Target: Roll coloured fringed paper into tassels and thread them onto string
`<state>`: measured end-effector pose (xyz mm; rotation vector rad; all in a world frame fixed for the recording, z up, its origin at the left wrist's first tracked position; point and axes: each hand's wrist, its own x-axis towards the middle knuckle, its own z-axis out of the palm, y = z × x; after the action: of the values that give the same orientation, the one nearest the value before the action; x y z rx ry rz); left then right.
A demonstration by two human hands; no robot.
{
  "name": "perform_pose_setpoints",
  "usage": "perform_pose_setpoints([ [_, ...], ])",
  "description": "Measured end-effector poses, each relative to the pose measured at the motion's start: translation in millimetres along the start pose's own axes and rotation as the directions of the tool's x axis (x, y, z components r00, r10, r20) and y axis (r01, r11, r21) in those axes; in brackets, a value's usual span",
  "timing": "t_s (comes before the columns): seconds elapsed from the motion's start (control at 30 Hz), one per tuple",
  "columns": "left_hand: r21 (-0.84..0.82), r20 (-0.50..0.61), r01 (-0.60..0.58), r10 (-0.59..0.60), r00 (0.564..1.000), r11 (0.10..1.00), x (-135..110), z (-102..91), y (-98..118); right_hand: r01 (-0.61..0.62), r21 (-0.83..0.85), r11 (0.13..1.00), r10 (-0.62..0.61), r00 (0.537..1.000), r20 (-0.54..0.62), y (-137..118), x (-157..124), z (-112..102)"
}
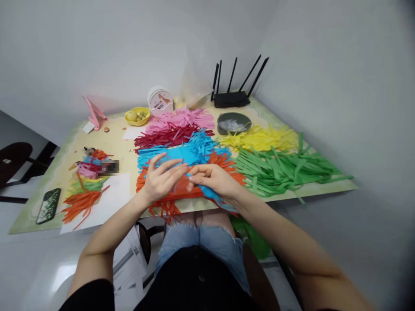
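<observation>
My right hand point(214, 180) is closed, pinching a blue fringed paper strip point(210, 193) whose loose ends hang below the palm. Beside it, my left hand point(164, 178) is open with its fingers stretched toward the pinched end; whether the fingertips touch the strip is unclear. Both hands are above orange fringed paper point(191, 193) at the table's near edge. Just behind lies blue fringed paper point(181, 153), then dark red fringed paper point(165, 137) and pink fringed paper point(180, 119). Yellow fringed paper point(259, 139) and green fringed paper point(285, 168) spread to the right.
A grey bowl point(222, 125) and a black router point(231, 99) with upright antennas stand at the back. Left of them are a white tub point(160, 101) and a yellow fruit dish point(138, 122). At left lie a multicoloured tassel figure point(86, 183) and a phone point(48, 206).
</observation>
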<state>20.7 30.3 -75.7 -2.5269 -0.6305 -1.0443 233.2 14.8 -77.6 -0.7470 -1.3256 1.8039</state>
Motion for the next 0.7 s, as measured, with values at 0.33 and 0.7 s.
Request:
perform_pose_setpoints([
  [0.33, -0.529, -0.007, 0.594, -0.703, 0.711, 0.606, 23.5, 22.4, 10.2, 0.275, 0.044, 0.960, -0.271, 0.959, -0.084, -1.8, 31.7, -6.0],
  [0.7, -0.527, -0.319, 0.596, -0.791, 0.522, 0.606, 36.2, 26.0, -22.8, 0.354, -0.828, 0.436, -0.547, 0.835, 0.069, -15.5, 81.1, -68.0],
])
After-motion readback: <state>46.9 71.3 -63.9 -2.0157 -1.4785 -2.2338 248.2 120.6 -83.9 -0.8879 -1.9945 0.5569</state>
